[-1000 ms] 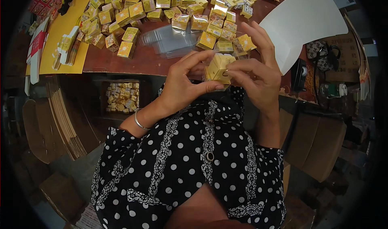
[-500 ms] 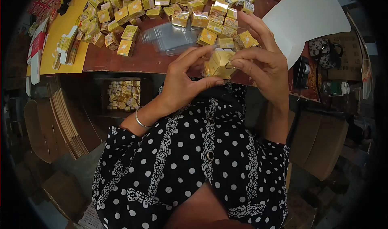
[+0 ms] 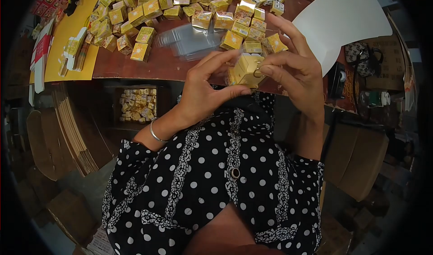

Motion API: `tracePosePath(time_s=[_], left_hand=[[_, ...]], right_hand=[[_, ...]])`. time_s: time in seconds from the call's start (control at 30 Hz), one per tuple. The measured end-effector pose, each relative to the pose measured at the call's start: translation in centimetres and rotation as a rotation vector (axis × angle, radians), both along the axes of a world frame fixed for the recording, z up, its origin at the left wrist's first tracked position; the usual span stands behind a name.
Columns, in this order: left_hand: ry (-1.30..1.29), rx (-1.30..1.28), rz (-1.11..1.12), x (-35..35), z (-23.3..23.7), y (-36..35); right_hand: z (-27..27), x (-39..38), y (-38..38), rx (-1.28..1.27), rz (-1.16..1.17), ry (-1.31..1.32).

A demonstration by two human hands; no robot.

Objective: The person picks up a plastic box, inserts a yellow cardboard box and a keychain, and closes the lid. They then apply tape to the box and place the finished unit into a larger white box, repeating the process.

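Note:
A small yellow box (image 3: pixel 247 67) is held over the table's front edge, its pale yellow side facing up toward me. My left hand (image 3: pixel 208 80) grips it from the left, with the thumb along the near side and the fingers behind. From the right, my right hand (image 3: pixel 291 68) pinches at the box's right end with thumb and index finger, the other fingers raised. A thin curved edge shows at that pinch; I cannot tell what it is. Just beyond the box lie clear plastic sheets (image 3: pixel 194 44) and more yellow boxes (image 3: pixel 231 40).
Piled yellow boxes (image 3: pixel 135 16) cover the back of the red-brown table (image 3: pixel 122 68). A white sheet (image 3: pixel 343 18) lies at right, yellow card (image 3: pixel 85 52) at left. Below the table sits an open carton of small boxes (image 3: pixel 138 105). Folded cardboard (image 3: pixel 74 129) stands at lower left.
My right thumb and index finger have shifted slightly right at the box's end. The box has tilted a little; my left hand keeps its hold.

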State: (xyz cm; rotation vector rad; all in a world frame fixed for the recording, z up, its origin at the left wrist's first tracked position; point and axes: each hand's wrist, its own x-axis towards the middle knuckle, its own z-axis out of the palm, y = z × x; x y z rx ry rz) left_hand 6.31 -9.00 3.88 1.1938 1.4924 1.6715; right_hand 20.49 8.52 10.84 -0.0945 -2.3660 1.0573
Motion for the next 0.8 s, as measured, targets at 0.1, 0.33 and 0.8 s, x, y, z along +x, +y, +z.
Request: tracePosePath(time_s=[0.1, 0.33, 0.8], left_hand=[[0.05, 0.002, -0.032, 0.0, 0.3, 0.0], [0.052, 0.014, 0.007, 0.1, -0.2, 0.2], [-0.427, 0.112, -0.056, 1.1, -0.5, -0.6]], right_hand=[[0.1, 0.1, 0.1, -0.099, -0.042, -0.002], [0.3, 0.2, -0.1, -0.03, -0.001, -0.057], [-7.2, 1.4, -5.3, -0.846, 0.003, 0.112]])
